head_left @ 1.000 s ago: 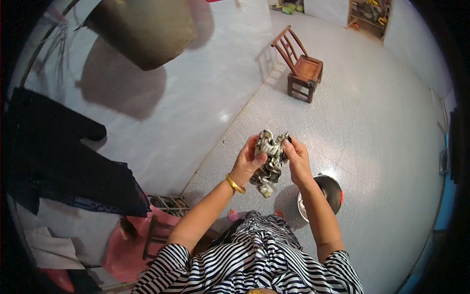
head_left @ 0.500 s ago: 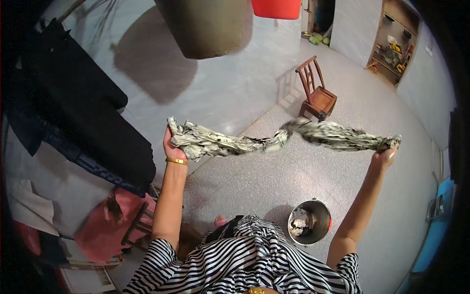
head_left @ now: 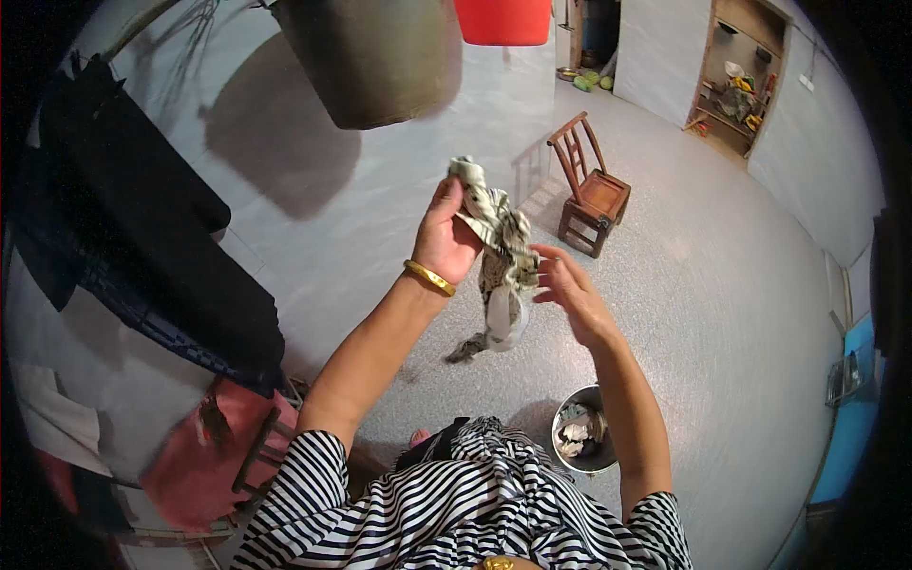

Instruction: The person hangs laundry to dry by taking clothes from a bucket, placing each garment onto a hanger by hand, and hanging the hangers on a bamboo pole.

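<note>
The left hand [head_left: 448, 237] clamps the patterned cloth [head_left: 510, 252] at its upper end; the length runs toward about five o'clock. Nearer its middle, at three o'clock, the right hand [head_left: 576, 296] has fingers parted; contact is unclear.

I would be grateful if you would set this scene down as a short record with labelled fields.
Left hand: left hand grips the patterned cloth near its upper end
Right hand: right hand open beside the cloth; contact unclear
Cloth: bunched, hanging down from the grip
Wrist: gold-coloured bangle on the left
Floor: metal bucket with crumpled items inside; wooden chair, upright, near the wall
Person's left: dark garments hanging
Top of view: red container beside a larger drab one
</note>
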